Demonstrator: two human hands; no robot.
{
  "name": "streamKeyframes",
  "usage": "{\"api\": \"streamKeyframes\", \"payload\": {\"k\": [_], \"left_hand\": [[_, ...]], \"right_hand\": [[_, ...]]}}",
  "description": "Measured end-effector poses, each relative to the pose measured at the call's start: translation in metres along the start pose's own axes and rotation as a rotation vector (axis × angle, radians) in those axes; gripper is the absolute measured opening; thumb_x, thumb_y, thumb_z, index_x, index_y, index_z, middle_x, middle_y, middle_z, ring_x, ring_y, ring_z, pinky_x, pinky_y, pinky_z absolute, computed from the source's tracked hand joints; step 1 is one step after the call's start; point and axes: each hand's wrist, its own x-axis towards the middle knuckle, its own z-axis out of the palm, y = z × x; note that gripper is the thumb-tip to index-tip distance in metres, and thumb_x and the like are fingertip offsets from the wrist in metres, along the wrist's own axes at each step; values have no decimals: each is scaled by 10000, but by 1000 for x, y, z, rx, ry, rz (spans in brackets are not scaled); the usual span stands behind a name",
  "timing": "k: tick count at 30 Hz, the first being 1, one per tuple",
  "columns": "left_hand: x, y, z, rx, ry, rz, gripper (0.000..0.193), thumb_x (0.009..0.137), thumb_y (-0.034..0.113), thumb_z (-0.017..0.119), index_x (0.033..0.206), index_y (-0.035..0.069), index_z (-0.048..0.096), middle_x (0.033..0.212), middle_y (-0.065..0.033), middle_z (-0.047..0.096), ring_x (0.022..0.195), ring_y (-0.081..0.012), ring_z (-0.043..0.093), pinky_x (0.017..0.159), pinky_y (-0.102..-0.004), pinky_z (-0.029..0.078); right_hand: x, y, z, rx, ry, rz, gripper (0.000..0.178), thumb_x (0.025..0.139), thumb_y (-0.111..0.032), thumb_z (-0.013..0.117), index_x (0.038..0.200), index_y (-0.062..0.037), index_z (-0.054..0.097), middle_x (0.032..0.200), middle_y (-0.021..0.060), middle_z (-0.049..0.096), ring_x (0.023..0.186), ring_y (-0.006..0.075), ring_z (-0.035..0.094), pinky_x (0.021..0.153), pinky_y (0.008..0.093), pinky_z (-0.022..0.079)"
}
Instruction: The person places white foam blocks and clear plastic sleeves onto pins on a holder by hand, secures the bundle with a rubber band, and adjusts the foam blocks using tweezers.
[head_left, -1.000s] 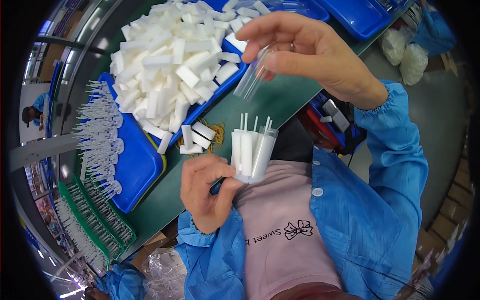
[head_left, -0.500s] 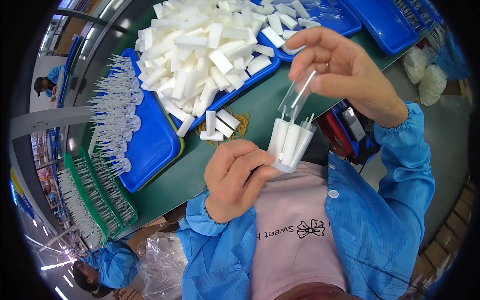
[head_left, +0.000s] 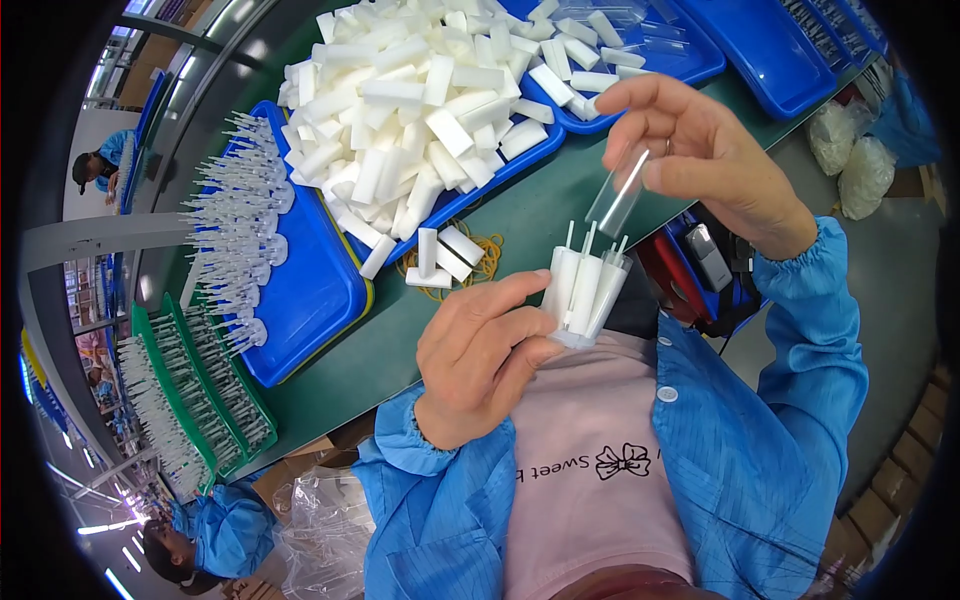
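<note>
Stretching diagonally from eight o'clock up to one o'clock, a green workbench (head_left: 520, 215) is being viewed from above. Toward eleven o'clock, a blue tray (head_left: 320, 290) is being filled by a heap of white rectangular blocks (head_left: 420, 110), with rows of thin white sticks (head_left: 235, 240) lying along its nine o'clock side. Just off the tray's edge, three loose white blocks (head_left: 440, 255) are being shown on a ring of yellow rubber bands (head_left: 488, 262). Near the centre, a bundle of white tubes (head_left: 585, 290) is being gripped upright by the left hand (head_left: 485, 355), fingers closed around its base. At one o'clock from the bundle, a clear tube (head_left: 620, 195) is being pinched between the fingers of the right hand (head_left: 700, 155), tilted, its lower end near the bundle's top; contact cannot be told.
</note>
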Motion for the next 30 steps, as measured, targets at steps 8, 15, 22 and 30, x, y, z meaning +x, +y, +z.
{"api": "streamKeyframes", "payload": {"k": [8, 15, 22, 30], "left_hand": [[7, 2, -1, 55, -56, 57, 239, 651, 115, 742, 842, 24, 631, 1044, -136, 649, 814, -272, 602, 698, -323, 494], [10, 8, -4, 65, -137, 79, 247, 638, 134, 767, 838, 53, 645, 1064, -135, 663, 858, -289, 607, 752, -328, 484], [9, 4, -2, -10, -155, 88, 238, 641, 134, 766, 829, 51, 645, 1054, -130, 667, 856, -287, 605, 748, -328, 485], [4, 3, 2, 92, -51, 75, 229, 654, 145, 764, 833, 59, 650, 931, -103, 635, 804, -272, 604, 675, -338, 489]], "right_hand": [[-5, 5, 10, 110, -77, 76, 508, 783, -106, 636, 1248, -19, 451, 994, 66, 601, 908, 110, 591, 822, 237, 464], [-5, 2, 15, 78, -95, 51, 421, 817, -87, 617, 1208, -22, 476, 1012, 71, 603, 922, 102, 576, 838, 236, 450], [-7, 10, 16, 148, -139, 69, 393, 821, -74, 624, 1184, -22, 482, 1013, 74, 605, 937, 98, 577, 838, 228, 450], [-21, 15, 17, 149, -99, 89, 291, 878, -145, 612, 1128, -2, 569, 1025, 55, 608, 944, 96, 569, 848, 231, 449]]}}
